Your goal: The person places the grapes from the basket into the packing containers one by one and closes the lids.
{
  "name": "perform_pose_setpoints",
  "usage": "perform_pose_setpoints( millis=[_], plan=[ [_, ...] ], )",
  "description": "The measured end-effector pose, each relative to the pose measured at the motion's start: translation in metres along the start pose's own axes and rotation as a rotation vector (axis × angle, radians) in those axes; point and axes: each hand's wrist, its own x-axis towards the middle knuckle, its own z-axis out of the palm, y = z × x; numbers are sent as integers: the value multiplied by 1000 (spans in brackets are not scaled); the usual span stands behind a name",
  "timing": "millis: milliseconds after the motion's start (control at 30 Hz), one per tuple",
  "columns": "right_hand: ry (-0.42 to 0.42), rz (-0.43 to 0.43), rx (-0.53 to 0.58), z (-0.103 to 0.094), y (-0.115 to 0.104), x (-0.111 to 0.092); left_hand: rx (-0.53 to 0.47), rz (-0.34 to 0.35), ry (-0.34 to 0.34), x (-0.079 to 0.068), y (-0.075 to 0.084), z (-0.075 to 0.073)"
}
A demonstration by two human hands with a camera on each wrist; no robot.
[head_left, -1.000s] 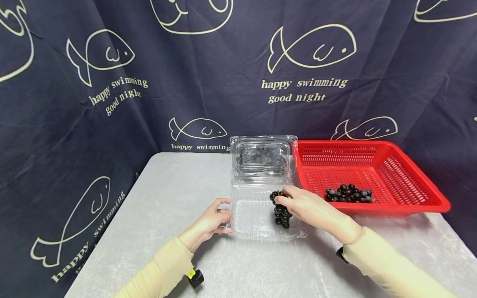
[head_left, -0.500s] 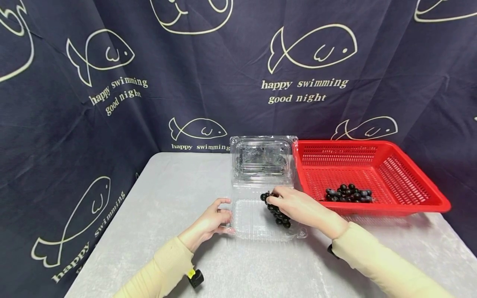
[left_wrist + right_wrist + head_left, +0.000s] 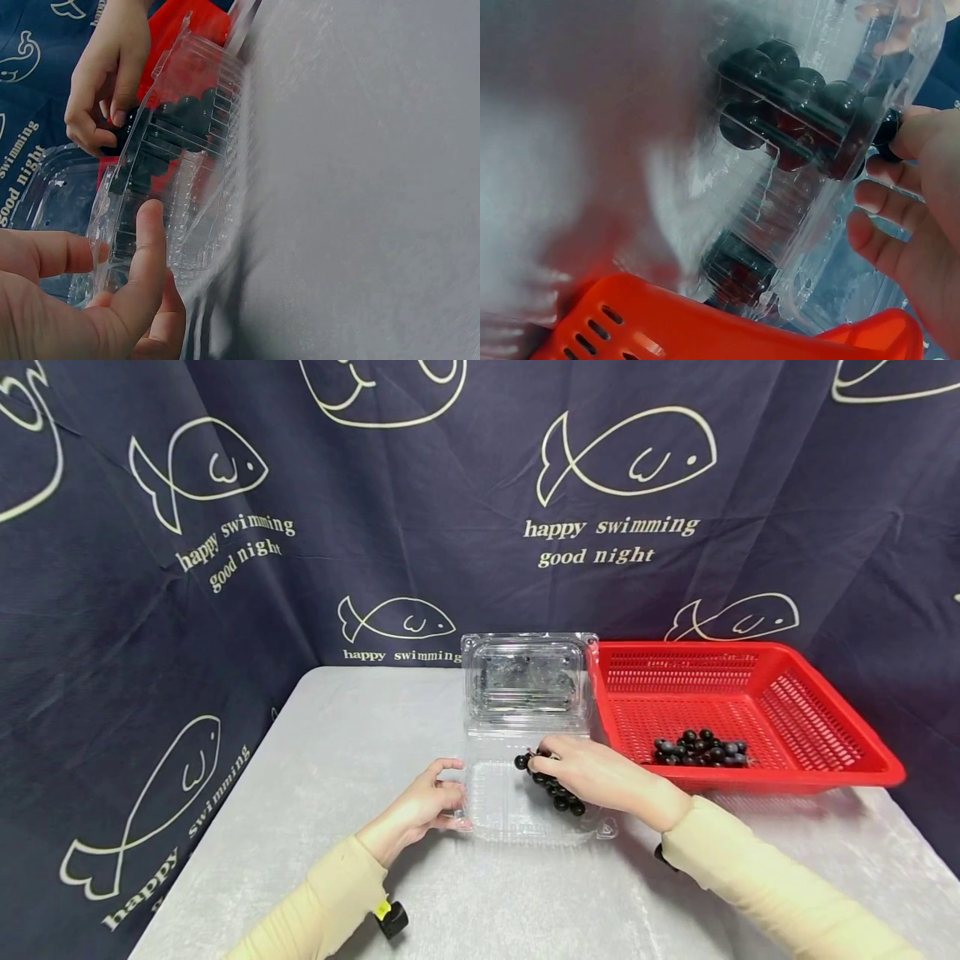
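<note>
My right hand (image 3: 596,772) pinches the upper end of a bunch of dark grapes (image 3: 561,800) between thumb and fingers. The bunch is low inside the base (image 3: 487,806) of a clear plastic clamshell box, towards its right side. In the right wrist view the grapes (image 3: 810,94) show through the box wall, and the hand (image 3: 937,195) is at the box's rim. My left hand (image 3: 420,802) touches the box's left side with spread fingers (image 3: 152,232). The box's lid (image 3: 531,720) stands open behind the base.
A red slotted plastic basket (image 3: 817,775) stands right of the box, with more dark grapes (image 3: 701,749) near its front wall. Behind the grey tabletop (image 3: 367,718) hangs a navy curtain (image 3: 450,552) with fish drawings.
My right hand has shifted left over the box base with the grapes, and the bunch has gone from hanging nearly upright to slanting. The left hand has kept its place.
</note>
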Motion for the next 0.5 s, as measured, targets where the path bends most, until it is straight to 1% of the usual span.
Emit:
perform_pose_setpoints(
  millis=[133,367,500],
  plan=[
    [-23,-2,3,0,0,2,-4,-17,6,2,-1,0],
    [-65,-3,10,0,1,3,-10,-12,9,1,0,2],
    [-70,-13,7,0,2,2,-12,-15,12,2,-1,1]
  ],
)
